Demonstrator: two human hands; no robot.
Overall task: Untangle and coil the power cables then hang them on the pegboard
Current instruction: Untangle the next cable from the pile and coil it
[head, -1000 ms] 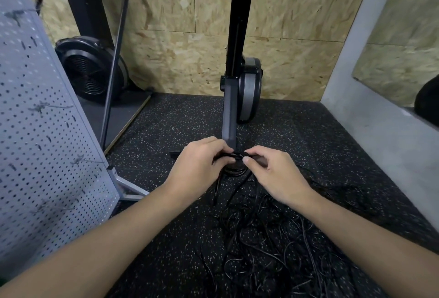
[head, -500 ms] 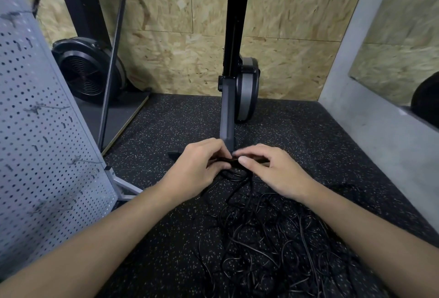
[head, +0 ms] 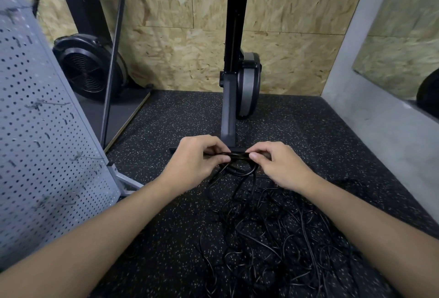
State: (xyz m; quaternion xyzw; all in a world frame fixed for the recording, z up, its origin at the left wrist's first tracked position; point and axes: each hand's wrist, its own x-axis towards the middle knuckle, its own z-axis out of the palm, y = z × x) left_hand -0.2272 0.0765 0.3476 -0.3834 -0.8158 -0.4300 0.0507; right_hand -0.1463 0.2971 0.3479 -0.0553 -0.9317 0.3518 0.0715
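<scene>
A small coil of black power cable [head: 238,156] is held level between my two hands above the floor. My left hand [head: 194,162] pinches its left end between thumb and fingers. My right hand [head: 280,167] pinches its right end the same way. Loose strands drop from the coil into a tangled heap of black cables [head: 273,238] on the speckled rubber floor in front of me. The grey pegboard [head: 40,131] stands tilted at my left, with several small hooks on it and no cable hanging there.
A black exercise machine post [head: 229,107] with a grey flywheel stands right behind my hands. A fan-wheel machine [head: 88,69] sits at the back left. A chipboard wall closes the back, and a grey wall [head: 380,117] runs along the right.
My hands have drawn slightly apart, stretching the coil flat between them. The view has shifted down and closer; the heap on the floor lies as before.
</scene>
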